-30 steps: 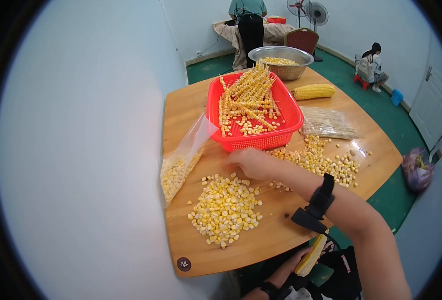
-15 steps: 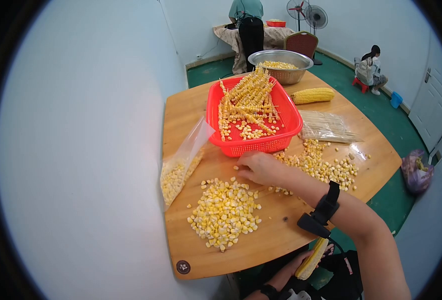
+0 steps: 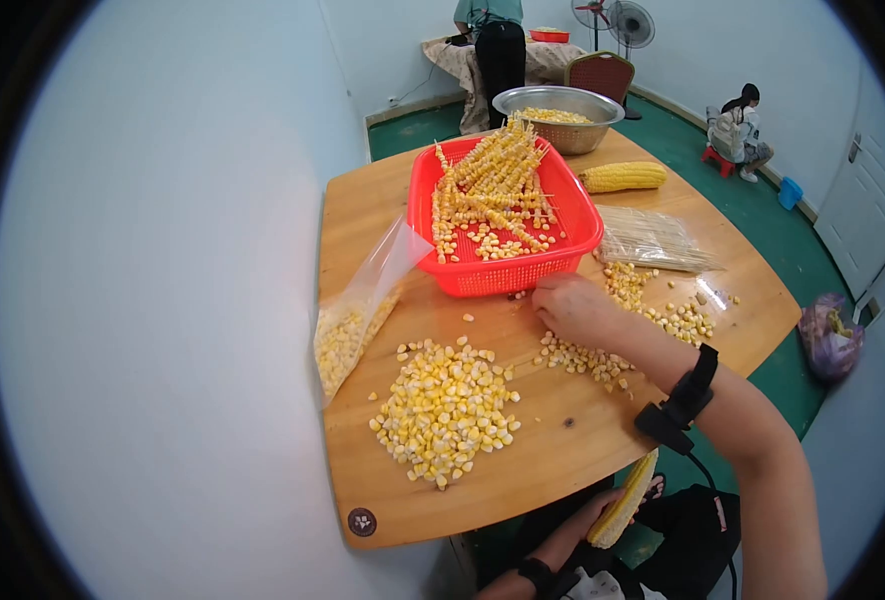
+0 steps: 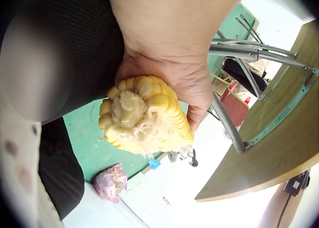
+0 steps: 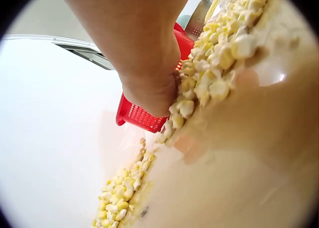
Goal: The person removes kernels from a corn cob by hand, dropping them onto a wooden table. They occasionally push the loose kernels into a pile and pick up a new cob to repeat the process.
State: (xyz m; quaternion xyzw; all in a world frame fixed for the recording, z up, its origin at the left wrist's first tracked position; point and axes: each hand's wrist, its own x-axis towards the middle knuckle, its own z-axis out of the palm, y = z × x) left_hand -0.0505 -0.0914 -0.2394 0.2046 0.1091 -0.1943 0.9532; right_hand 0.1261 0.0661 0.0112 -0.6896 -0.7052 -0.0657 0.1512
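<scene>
Below the table's front edge, my left hand grips a corn cob, partly stripped of its kernels. The left wrist view shows the cob's broken end toward the camera, yellow kernels along one side. My right hand is at the table, its fingertips down by a loose kernel pile just in front of the red basket. In the right wrist view the hand lies against these kernels and hides its own fingers; I cannot tell what they hold. A second, paler kernel pile lies nearer, to the left.
The basket carries corn-kernel skewers. A clear bag of kernels leans at the left by the wall. Behind are a whole cob, packed bamboo sticks and a metal basin. Two people are farther back.
My right hand has moved right, from the gap between basket and paler pile to the kernel pile at the basket's front right. A single kernel stays behind there. My left hand keeps holding the cob.
</scene>
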